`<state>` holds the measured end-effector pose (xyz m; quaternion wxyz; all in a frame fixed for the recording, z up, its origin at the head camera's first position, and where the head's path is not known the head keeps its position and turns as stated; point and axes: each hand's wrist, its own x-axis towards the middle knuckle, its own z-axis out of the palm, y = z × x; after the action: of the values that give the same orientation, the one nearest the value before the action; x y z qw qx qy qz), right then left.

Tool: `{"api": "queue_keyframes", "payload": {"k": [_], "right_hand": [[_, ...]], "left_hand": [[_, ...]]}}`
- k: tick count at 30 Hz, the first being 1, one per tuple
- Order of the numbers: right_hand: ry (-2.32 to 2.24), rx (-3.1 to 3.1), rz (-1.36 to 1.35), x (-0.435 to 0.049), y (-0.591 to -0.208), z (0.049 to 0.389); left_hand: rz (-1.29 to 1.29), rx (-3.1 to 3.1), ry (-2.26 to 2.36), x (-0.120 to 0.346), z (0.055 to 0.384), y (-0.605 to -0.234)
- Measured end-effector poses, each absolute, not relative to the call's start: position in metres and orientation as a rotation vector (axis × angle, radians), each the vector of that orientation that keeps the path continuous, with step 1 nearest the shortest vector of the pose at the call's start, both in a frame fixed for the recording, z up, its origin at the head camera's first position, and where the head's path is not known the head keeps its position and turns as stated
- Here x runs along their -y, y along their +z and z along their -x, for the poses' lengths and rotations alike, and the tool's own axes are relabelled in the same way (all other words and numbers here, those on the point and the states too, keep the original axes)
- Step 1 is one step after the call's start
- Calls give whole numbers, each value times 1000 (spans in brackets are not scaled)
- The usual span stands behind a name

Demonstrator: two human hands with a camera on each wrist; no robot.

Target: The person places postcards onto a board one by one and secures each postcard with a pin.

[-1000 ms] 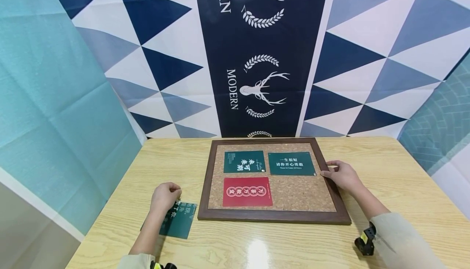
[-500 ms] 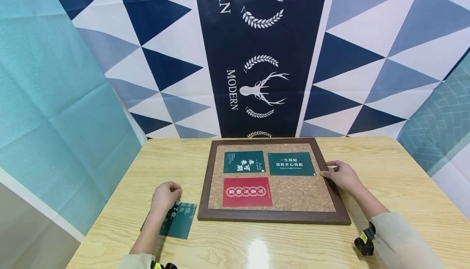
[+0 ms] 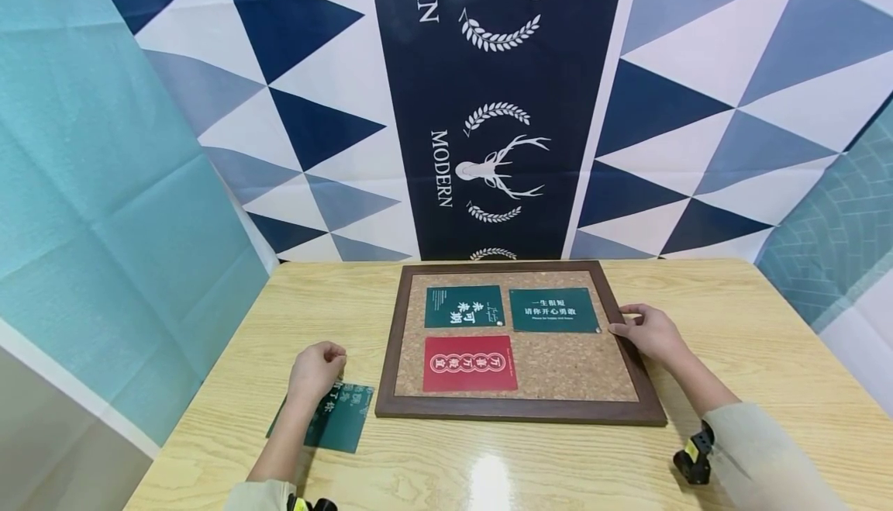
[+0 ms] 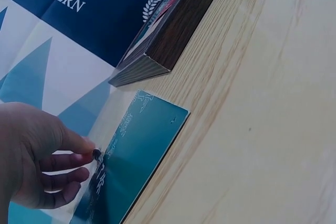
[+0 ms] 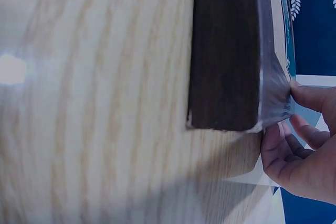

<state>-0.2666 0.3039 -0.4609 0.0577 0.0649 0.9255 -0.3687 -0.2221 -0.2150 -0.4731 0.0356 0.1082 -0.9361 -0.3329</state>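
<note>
Toward the left of the table, my left hand [image 3: 315,370] pinches a small dark thumbtack [image 4: 96,154] between thumb and fingertips. Right below these fingertips lies a dark green card [image 3: 338,422] with white lettering, partly covered by my forearm in the head view. My right hand [image 3: 650,334] grips the right side of a brown-framed corkboard [image 3: 579,371], thumb on top of the frame and fingers along its outer edge. Two green cards lie side by side on the upper cork, a left one [image 3: 453,296] and a right one [image 3: 554,323]. Below the left one is a red card [image 3: 470,381].
The corkboard lies flat on a light wooden table [image 3: 425,464]. Behind the table hangs a patterned cloth [image 3: 342,131] with triangles and deer heads. A pale blue cloth [image 3: 112,185] closes off the left side. A black camera [image 3: 693,460] sits at my right wrist.
</note>
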Motion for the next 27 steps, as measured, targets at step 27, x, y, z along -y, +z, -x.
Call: {"api": "queue_keyframes", "payload": {"k": [27], "right_hand": [[-1132, -2798, -194, -301, -458, 265]], "left_hand": [[-312, 2760, -1167, 210, 222, -469]]}}
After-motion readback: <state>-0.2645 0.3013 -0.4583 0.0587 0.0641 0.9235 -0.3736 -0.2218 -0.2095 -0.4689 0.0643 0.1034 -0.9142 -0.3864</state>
